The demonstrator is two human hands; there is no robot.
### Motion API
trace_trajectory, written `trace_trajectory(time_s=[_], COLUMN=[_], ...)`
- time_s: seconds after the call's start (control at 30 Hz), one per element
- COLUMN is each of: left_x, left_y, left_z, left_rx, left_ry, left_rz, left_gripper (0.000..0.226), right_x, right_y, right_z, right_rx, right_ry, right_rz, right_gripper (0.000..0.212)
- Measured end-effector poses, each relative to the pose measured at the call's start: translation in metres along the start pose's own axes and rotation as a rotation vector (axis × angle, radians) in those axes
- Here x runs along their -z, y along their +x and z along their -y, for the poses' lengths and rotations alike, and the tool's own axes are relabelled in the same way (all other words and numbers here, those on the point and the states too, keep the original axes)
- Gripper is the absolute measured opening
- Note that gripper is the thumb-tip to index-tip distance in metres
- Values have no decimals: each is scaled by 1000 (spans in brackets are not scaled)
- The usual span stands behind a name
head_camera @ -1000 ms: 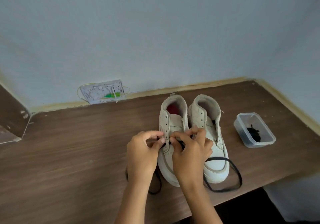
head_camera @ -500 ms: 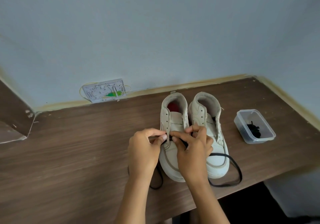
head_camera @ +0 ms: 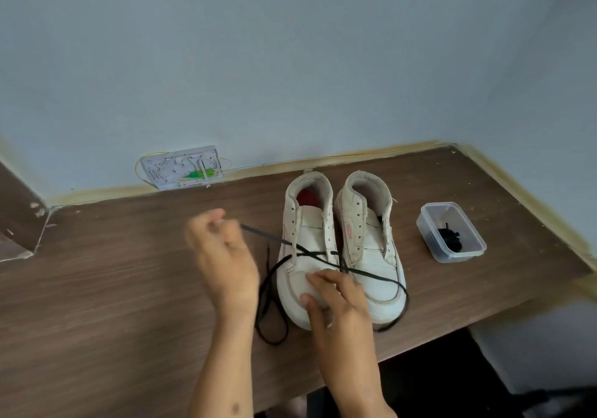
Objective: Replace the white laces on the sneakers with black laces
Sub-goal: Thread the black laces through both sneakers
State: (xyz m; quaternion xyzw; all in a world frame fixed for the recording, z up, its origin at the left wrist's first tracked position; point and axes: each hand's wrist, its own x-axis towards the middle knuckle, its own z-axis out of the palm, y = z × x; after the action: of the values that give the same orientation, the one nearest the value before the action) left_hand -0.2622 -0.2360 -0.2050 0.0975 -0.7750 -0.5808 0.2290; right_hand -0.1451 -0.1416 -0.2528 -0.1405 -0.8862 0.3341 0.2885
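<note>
i log the left hand (head_camera: 223, 256) out to the left of the 2 sneakers, fingers (head_camera: 214, 215) curled and pinching the black lace (head_camera: 371, 274) near its free end (motion blur here, so i cannot tell the exact pinch). the held strand runs taut from that pinch, right and slightly toward me, to an eyelet low on the left sneaker (head_camera: 307, 249); its long axis lies roughly across the desk (head_camera: 97, 288), crosswise to the shoe's length.

the right hand (head_camera: 336, 304) rests on the toe of the left sneaker, fingers spread fairly wide and pressing it down, holding nothing. this hand is the nearer one to the eyelets. the lace's other run crosses the tongue, passes over the toe of the right sneaker (head_camera: 368, 243) and loops round near the desk's front edge; slack loops lie on the desk between the 2 hands.

my judgement: only the lowest eyelets are threaded, the upper rows of both shoes are bare, so the task is early. the next threading point should lie up and to the right of the left hand's pinch.

container: a clear plastic tub (head_camera: 465, 253) stands well right of the right sneaker, apart from it, with a bundled spare black lace (head_camera: 450, 238) inside. no white laces are visible anywhere.
</note>
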Motion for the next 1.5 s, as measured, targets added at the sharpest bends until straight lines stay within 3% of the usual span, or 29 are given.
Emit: trace_trajectory(time_s=[0.07, 0.13, 0.2, 0.27, 0.33, 0.37, 0.53, 0.6, 0.73, 0.8, 0.9, 1.03, 1.23, 1.33, 1.43, 1.5], left_x=[8, 14, 14, 11, 7, 5, -1, 0, 11, 19, 19, 10, 0, -4, 2, 13], left_y=[8, 9, 8, 7, 2, -2, -6, -2, 12, 18, 18, 9, 0, -3, 6, 16], left_z=[3, 8, 15, 15, 8, 4, 1, 5, 12, 14, 20, 13, 10, 13, 8, 9], left_rx=[27, 24, 7, -110, -212, -233, -264, -291, -177, -113, -66, -229, -261, -320, -200, -113], left_ry=[-62, -10, 89, 222, 324, 350, 418, 382, 79, 99, 223, 337, 405, 358, 24, -66], left_rz=[-159, -133, 34, 334, 563, 606, 630, 503, -103, -205, 62, 536, 636, 494, 13, -207], left_gripper=[33, 27, 29, 28, 12, 4, 17, 14, 23, 24, 29, 23, 4, 9, 32, 32], right_x=[-2, -5, -10, -13, -14, -14, -10, -9, -9, -9, -9, -10, -9, -9, -9, -8], right_y=[0, 0, 0, -1, -2, -2, -1, 0, -1, -1, -1, -1, -1, -1, -2, -1], right_z=[-3, -5, -4, -3, -2, -2, -1, -2, -3, -2, -1, 0, -1, -3, -2, -1], right_rx=[7, 22, 27, 11, -9, -17, -23, -26, -29, -34, -46, -55, -45, -45, -59, -58], right_ry=[10, 9, 14, 23, 19, 15, 6, 7, 33, 39, 37, 20, 9, 20, 28, 37], right_rz=[3, -9, -13, -4, 17, 27, 45, 54, 41, 34, 28, 35, 32, 43, 43, 43], right_gripper=[30, 32, 38, 41, 43, 43, 42, 42, 42, 42, 37, 36, 36, 37, 36, 36])
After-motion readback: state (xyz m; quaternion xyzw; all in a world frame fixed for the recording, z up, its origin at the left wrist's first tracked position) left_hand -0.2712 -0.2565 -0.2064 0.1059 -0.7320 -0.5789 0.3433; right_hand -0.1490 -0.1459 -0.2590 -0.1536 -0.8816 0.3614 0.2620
